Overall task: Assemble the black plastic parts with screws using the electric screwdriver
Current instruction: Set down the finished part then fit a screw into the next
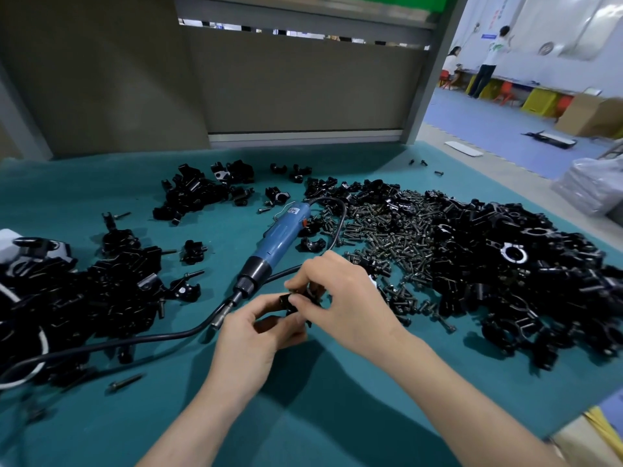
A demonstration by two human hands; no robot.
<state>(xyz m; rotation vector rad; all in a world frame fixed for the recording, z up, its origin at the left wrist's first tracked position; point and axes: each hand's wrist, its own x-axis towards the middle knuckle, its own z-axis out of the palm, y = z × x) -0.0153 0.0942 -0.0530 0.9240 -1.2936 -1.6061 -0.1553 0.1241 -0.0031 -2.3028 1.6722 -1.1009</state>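
Observation:
My left hand (pixel 251 335) and my right hand (pixel 340 298) meet over the middle of the teal table, and both pinch a small black plastic part (pixel 290 303) between their fingertips. Fingers hide most of that part. The blue electric screwdriver (pixel 274 241) lies on the cloth just behind my hands, its bit pointing toward my left hand, its black cable (pixel 111 345) running off to the left. A heap of dark screws (pixel 387 230) lies right of the screwdriver. Loose black plastic parts (pixel 526 271) are piled further right.
More black parts lie in heaps at the left (pixel 84 291) and at the back (pixel 199 190). A single long screw (pixel 124 382) lies near the front left. A grey partition (pixel 303 79) stands behind the table. People stand far off at the back right.

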